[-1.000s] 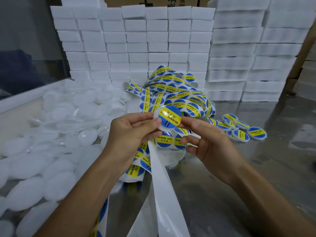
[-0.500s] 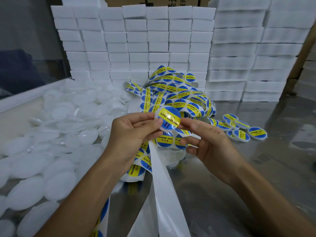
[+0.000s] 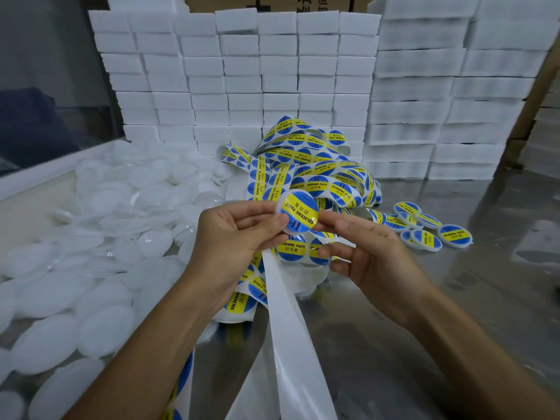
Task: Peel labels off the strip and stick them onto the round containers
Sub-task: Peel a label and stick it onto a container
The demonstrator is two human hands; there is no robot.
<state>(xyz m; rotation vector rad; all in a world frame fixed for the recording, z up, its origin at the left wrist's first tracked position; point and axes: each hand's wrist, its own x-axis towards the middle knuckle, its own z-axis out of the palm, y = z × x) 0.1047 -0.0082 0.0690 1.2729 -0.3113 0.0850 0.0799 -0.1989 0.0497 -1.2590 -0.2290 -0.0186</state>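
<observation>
Behind our hands, the label strip (image 3: 306,174) lies heaped on the worktop (image 3: 454,298). Fingers of left hand (image 3: 239,234) and right hand (image 3: 372,256) pinch one labelled container (image 3: 298,215) above it; we judge pressing flat comes next.

We see a round white container (image 3: 296,214) bearing a blue and yellow "SOLDERING PASTE" label, tilted face-up just in front of the tangled label strip (image 3: 306,174). Right of that strip lie several labelled containers (image 3: 424,230); left of it spreads a heap of unlabelled white containers (image 3: 100,244).
</observation>
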